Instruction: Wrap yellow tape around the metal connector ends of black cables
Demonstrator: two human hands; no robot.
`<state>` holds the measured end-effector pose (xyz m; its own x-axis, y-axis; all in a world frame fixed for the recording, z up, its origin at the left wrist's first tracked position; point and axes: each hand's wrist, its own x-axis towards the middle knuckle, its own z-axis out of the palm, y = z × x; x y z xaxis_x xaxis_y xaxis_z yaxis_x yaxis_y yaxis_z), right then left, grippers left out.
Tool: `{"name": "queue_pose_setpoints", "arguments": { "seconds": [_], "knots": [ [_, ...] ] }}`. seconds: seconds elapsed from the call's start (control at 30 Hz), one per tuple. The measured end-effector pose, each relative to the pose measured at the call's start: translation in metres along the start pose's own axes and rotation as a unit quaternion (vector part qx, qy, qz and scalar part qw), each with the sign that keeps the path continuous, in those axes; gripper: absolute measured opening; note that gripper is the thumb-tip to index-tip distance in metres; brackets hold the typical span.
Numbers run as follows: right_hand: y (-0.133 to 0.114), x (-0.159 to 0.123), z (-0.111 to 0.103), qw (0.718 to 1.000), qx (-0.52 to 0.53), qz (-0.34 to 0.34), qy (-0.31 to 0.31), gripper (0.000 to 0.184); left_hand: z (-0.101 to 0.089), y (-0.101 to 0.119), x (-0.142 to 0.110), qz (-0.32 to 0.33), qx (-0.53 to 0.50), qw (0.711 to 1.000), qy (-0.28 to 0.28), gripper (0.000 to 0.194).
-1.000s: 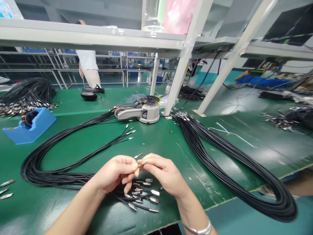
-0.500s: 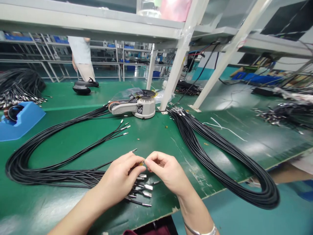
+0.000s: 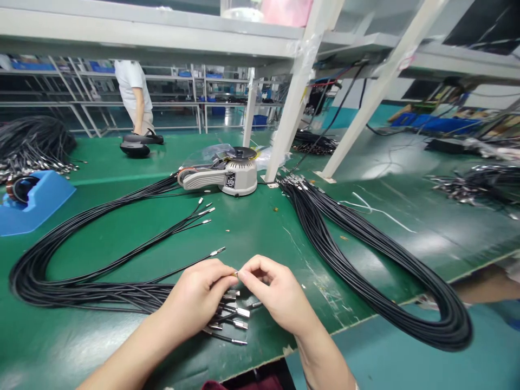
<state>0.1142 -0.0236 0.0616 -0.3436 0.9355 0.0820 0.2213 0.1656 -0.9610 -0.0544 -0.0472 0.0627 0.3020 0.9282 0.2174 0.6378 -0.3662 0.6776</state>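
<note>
My left hand (image 3: 203,290) and my right hand (image 3: 270,290) meet fingertip to fingertip over the front of the table. Both are closed in a pinch on a tiny yellowish piece (image 3: 235,273); its kind is too small to tell. Under and beside my left hand lies a looped bundle of black cables (image 3: 60,233). Its metal connectors (image 3: 242,312) stick out below my fingers. Just past my left hand, a single cable's connector (image 3: 218,251) rests on the table.
A second looped black cable bundle (image 3: 365,271) overhangs the table's front edge at right. A grey-white tape dispenser (image 3: 239,179) stands behind, a blue tape holder (image 3: 44,200) at left. White posts (image 3: 290,108) rise from the green tabletop (image 3: 252,227). One person (image 3: 133,92) stands beyond.
My hands stay pinched together with small finger movements; the yellowish piece shows less. The view has shifted slightly. The person in the background has turned, an arm now reaching down.
</note>
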Motion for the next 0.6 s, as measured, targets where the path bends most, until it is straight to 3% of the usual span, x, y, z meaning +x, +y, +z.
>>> {"name": "queue_pose_setpoints", "arguments": {
  "seconds": [0.1,0.2,0.33,0.43,0.5,0.6],
  "knots": [
    [0.002,0.0,0.001,1.0,-0.001,0.022,0.0,0.013,0.004,-0.004,-0.002,0.069,0.112,0.991,0.014,0.028],
    [0.002,0.001,-0.002,0.999,-0.012,0.034,-0.022,0.011,0.006,-0.005,-0.003,0.085,0.146,0.986,0.007,0.031],
    [-0.001,0.001,-0.007,0.998,-0.023,0.035,-0.054,0.012,-0.003,0.001,0.0,-0.028,0.001,0.998,-0.05,0.023],
    [-0.001,-0.001,-0.009,0.998,-0.047,0.005,-0.045,0.014,-0.009,0.005,0.003,-0.108,-0.099,0.985,-0.094,0.021],
    [0.001,-0.002,-0.007,0.998,-0.062,0.002,-0.031,0.014,-0.009,0.005,0.003,-0.092,-0.076,0.989,-0.09,0.022],
    [0.006,-0.002,-0.003,0.998,-0.046,0.03,-0.01,0.013,-0.003,0.002,0.001,-0.007,0.045,0.997,-0.056,0.024]
  ]
}}
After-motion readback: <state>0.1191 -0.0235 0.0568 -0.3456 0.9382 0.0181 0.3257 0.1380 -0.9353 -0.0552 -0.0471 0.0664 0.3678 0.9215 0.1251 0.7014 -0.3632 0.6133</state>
